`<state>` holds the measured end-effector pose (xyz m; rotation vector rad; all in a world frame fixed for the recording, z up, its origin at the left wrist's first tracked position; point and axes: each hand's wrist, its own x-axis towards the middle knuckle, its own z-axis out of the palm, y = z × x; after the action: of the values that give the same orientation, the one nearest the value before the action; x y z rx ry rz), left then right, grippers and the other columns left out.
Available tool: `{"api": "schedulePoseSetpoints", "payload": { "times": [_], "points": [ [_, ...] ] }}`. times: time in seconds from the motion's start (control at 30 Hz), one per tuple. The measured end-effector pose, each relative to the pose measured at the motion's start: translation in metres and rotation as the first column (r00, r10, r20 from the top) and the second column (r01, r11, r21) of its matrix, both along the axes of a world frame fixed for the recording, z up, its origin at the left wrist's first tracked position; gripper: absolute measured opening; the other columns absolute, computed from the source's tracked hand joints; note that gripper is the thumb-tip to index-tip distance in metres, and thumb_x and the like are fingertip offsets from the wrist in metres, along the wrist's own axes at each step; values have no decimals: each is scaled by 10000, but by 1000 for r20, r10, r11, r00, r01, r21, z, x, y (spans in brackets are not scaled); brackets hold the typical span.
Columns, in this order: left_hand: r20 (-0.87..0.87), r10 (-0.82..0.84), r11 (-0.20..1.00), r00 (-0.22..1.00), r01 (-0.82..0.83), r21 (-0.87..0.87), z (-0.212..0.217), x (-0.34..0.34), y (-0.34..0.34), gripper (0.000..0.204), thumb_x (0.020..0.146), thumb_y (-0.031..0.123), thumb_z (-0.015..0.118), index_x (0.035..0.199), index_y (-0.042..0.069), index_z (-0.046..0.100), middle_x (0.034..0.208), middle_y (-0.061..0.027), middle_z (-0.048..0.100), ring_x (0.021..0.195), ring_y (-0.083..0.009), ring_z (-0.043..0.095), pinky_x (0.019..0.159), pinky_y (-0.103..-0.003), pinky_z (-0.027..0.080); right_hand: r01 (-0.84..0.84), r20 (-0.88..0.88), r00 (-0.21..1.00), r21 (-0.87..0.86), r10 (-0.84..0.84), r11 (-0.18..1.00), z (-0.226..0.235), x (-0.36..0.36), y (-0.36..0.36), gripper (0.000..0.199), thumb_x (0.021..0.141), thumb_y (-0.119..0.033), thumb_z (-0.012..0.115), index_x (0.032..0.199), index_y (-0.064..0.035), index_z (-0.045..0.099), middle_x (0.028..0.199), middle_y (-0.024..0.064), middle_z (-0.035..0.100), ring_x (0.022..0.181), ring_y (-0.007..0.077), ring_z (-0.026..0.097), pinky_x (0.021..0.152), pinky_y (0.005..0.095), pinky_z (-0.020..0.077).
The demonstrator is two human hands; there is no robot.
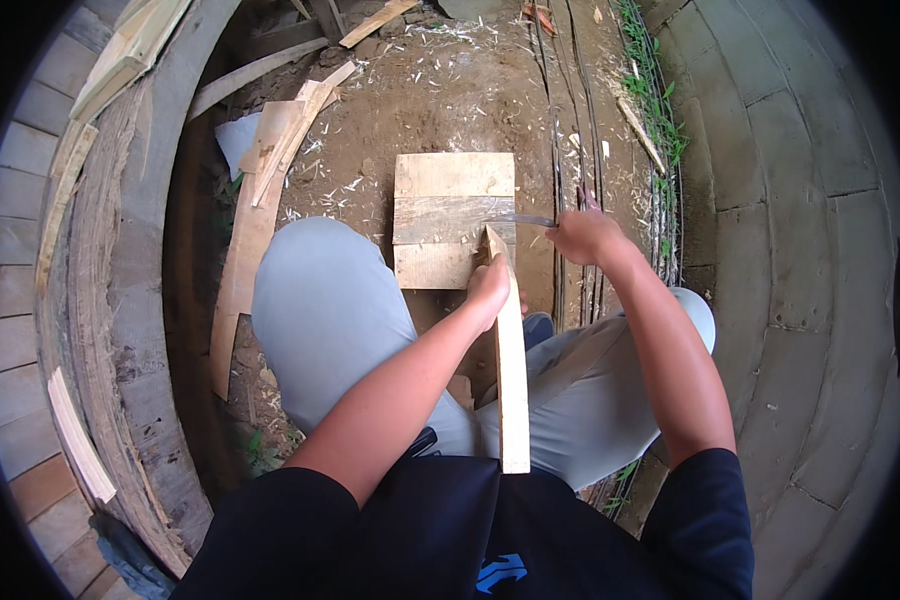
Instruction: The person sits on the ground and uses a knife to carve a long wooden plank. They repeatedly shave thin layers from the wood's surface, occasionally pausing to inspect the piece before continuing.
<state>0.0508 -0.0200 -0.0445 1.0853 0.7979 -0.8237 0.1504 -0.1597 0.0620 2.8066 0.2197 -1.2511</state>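
In my left hand is a long pale strip of wood, gripped near its far, pointed end. Its near end reaches back to my shirt, between my knees. The pointed end lies over a low block of pale boards. My right hand is closed around the handle of a knife with a narrow metal blade. The blade points left across the block, close to the strip's tip; whether they touch I cannot tell. Most of the handle is hidden by my fingers.
Wood shavings litter the dirt ground. Loose boards lie to the left, beside a thick weathered beam. Dark cables or rods run along the ground at right, near green weeds and a grey block wall.
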Motion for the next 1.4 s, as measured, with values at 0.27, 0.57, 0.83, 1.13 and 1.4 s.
{"api": "schedulePoseSetpoints", "payload": {
  "times": [0.27, 0.57, 0.83, 1.13, 1.4],
  "points": [
    [99, -9, 988, 995, -7, 156, -4, -6, -6, 415, 939, 274, 545, 1065, -114, 465, 824, -233, 637, 551, -321, 671, 451, -421, 563, 144, -112, 985, 127, -130, 981, -40, -33, -4, 654, 1056, -443, 343, 1006, 131, 652, 1027, 336, 664, 998, 486, 642, 926, 521, 477],
    [116, -97, 967, 989, 66, 245, 1, -2, -3, 409, 820, 66, 650, 1120, -134, 458, 1020, -308, 633, 653, -358, 706, 501, -403, 604, 131, -92, 988, 102, -122, 986, -58, -53, -3, 621, 1059, -417, 320, 987, 99, 659, 973, 338, 666, 956, 495, 643, 882, 561, 479],
    [115, -143, 924, 983, 91, 371, 6, -2, -7, 413, 771, 34, 685, 1094, -122, 481, 1025, -307, 643, 789, -373, 718, 532, -399, 612, 56, -27, 998, 29, -55, 998, -39, -75, 19, 558, 1072, -334, 280, 1002, 48, 680, 998, 270, 694, 975, 466, 660, 867, 525, 531],
    [117, -190, 901, 975, 125, 415, 8, -1, -7, 478, 786, 131, 700, 1131, -130, 498, 1110, -294, 632, 1044, -362, 660, 843, -417, 551, 117, 0, 993, -94, -117, 989, -29, -84, 44, 517, 1086, -315, 303, 985, -35, 725, 1004, 177, 733, 954, 368, 716, 743, 470, 593],
    [136, -189, 907, 973, 119, 405, -5, -4, -9, 452, 766, 155, 736, 1063, -131, 550, 1056, -284, 657, 963, -340, 686, 777, -407, 560, 157, -7, 987, -123, -159, 980, -38, -88, 45, 515, 1079, -344, 322, 1008, -35, 727, 1034, 195, 724, 1002, 381, 703, 812, 471, 577]
  ]
}}
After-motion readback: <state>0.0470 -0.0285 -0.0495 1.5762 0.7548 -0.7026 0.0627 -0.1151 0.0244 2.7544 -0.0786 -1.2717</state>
